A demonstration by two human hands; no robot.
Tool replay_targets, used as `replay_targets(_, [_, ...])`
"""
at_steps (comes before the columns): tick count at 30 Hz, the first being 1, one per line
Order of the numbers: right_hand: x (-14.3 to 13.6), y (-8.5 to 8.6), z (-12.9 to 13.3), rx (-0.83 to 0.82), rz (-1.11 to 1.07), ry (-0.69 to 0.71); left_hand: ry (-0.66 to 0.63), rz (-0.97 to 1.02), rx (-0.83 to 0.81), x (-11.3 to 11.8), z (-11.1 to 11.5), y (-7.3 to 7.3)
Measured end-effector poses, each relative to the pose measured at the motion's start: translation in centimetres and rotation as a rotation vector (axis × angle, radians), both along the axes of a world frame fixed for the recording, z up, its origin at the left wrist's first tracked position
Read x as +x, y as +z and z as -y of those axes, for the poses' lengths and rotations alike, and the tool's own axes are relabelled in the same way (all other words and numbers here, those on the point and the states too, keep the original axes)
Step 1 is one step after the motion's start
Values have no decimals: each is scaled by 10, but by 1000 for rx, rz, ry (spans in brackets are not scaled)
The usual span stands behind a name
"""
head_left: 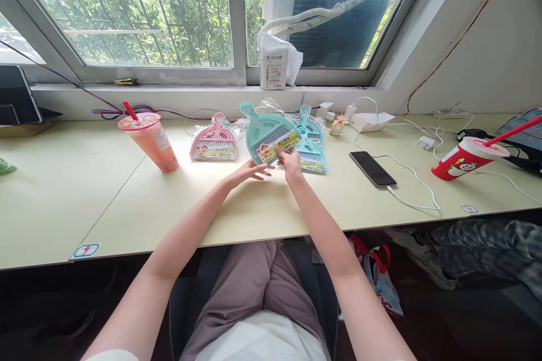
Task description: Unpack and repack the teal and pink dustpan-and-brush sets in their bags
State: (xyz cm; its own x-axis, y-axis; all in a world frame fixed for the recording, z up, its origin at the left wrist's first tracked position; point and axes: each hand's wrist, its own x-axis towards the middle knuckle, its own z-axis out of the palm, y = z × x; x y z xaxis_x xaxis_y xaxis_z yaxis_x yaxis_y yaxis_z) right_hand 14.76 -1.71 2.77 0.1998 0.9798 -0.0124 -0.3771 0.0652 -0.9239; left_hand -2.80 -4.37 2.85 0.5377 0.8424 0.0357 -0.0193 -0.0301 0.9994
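1. From the near edge of the smooth, pale yellow table, two bare forearms reach inward, converging around its middle; the upper arms are cut off by the view.
2. The left hand is low, its fingers released and loosely spread beneath the lower rim of the teal dustpan set; whether they touch it, I cannot tell.
3. The right hand is raised, its fingers grasping that set at the lower right, thumb across the card label.
4. The teal dustpan set is tilted over the table's middle, toward the far edge: rounded, glossy plastic, a looped handle pointing far left, grey bristles in the scoop. The label's fine print is too small to read.
5. To its right, two other teal sets overlap, partly hidden by the held one and the right hand.
6. To its left, nearer the far edge, lies a pink set in clear, crinkled wrap.
7. Beyond the far edge, a metal-framed window shows blurred leaves.
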Motion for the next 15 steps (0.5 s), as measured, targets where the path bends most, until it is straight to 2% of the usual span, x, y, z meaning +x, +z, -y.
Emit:
replay_targets(6, [-8,0,0,23,39,48,349,326,76,-3,-10,1])
replay_targets(11, [-15,-6,2,-5,41,94,603,341,140,19,-1,-8])
replay_targets(13, [-13,-8,2,-30,2,78,591,286,141,28,4,-12])
replay_targets(15, [-9,-8,0,-34,-39,63,497,212,80,34,9,-14])
